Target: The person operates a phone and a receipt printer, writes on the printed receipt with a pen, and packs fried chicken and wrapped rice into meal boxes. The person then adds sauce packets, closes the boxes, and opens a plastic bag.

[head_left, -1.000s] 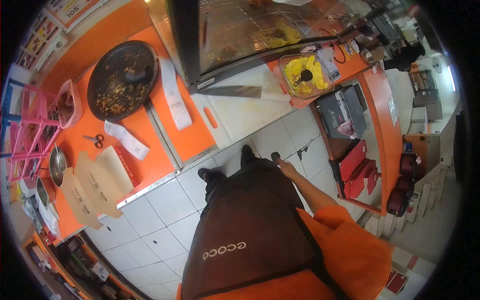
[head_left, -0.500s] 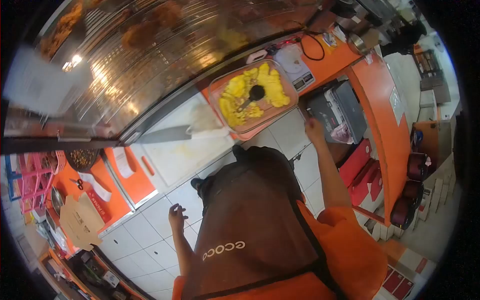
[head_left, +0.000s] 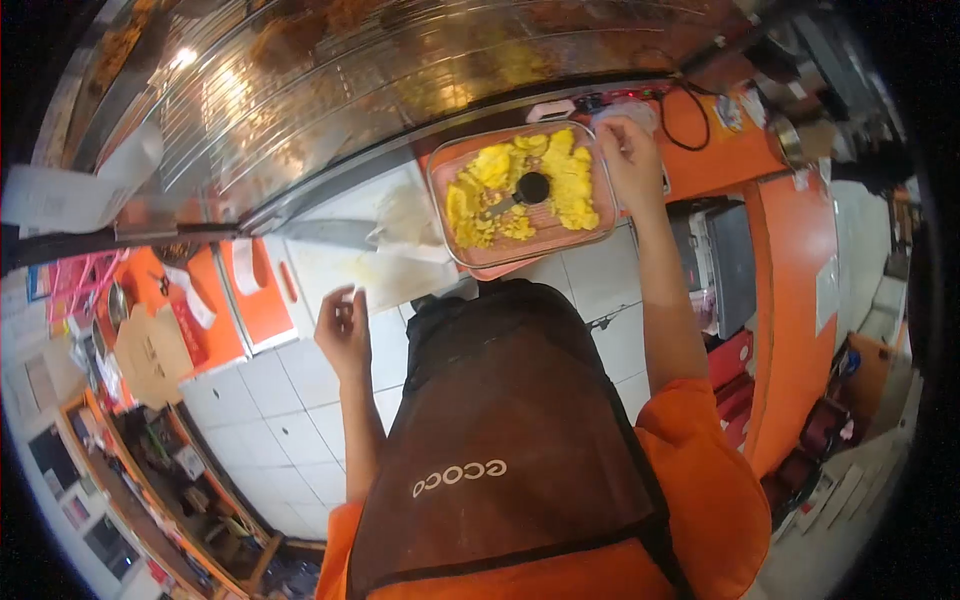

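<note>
My right hand (head_left: 632, 165) is at the right end of a clear rectangular container (head_left: 437, 190), its fingers bent with a gap between thumb and forefinger. Whether it touches the rim I cannot tell. Inside the container lies clumpy yellow food (head_left: 570, 185), with a black round-headed scoop (head_left: 533, 187) resting in it. My left hand (head_left: 343, 325) hangs in the air near the front edge of the white cutting board (head_left: 350, 280), fingers loosely curled and apart, holding nothing visible. A wide-bladed knife (head_left: 325, 234) and a crumpled whitish bag or cloth (head_left: 405, 220) lie on the board.
Behind the counter stands a glass display case (head_left: 300, 100) with wire racks. A kitchen scale, partly behind my right hand, sits near a black cable (head_left: 700, 115). On the left are scissors (head_left: 162, 284), a cardboard piece (head_left: 150, 355) and a pink rack (head_left: 85, 280).
My right hand has risen from beside the counter's open shelf to the container's right end. My left hand has moved up toward the cutting board. The view has shifted.
</note>
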Demonstrator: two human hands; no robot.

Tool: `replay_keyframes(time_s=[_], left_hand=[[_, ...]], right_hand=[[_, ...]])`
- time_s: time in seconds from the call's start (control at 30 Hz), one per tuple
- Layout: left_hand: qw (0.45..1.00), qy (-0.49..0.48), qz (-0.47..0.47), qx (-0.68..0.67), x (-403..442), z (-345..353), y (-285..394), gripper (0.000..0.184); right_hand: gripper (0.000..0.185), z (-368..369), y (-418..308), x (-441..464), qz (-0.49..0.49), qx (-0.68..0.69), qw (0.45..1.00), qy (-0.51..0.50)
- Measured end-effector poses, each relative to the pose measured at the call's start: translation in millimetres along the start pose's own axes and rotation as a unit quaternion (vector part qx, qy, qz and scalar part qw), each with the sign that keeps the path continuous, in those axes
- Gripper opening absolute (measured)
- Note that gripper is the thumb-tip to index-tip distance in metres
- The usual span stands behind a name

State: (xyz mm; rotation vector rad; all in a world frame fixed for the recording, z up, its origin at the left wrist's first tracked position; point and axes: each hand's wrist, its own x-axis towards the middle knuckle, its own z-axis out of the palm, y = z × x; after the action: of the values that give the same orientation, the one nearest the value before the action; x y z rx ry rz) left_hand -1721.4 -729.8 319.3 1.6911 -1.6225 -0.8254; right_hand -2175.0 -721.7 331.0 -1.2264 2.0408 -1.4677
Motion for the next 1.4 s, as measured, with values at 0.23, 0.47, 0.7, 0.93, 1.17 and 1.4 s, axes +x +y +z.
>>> replay_keyframes(time_s=[0.23,0.47,0.7,0.93,1.17,1.4], left_hand=[[0.961,0.040,0.217,0.168,62,55,29,0.020],[0.980,-0.041,0.152,0.121,70,53,36,0.014],[0.988,-0.096,0.115,0.023,10,43,121,0.012],[0.975,-0.063,0.212,0.023,-19,59,122,0.009],[0.971,-0.105,0.215,-0.016,-30,71,138,0.015],[0.960,-0.102,0.262,-0.005,-30,79,141,0.013]], right_hand=[[0.015,61,-24,-55,0.057,0.152,0.973,-0.165],[0.021,64,-51,-82,0.074,0.173,0.939,-0.290],[0.025,107,-66,-108,-0.116,0.120,0.914,-0.371],[0.019,116,-83,-103,0.126,0.437,0.862,-0.223],[0.043,110,-71,-116,0.261,0.563,0.754,-0.218],[0.063,103,-92,-108,0.290,0.685,0.621,-0.246]])
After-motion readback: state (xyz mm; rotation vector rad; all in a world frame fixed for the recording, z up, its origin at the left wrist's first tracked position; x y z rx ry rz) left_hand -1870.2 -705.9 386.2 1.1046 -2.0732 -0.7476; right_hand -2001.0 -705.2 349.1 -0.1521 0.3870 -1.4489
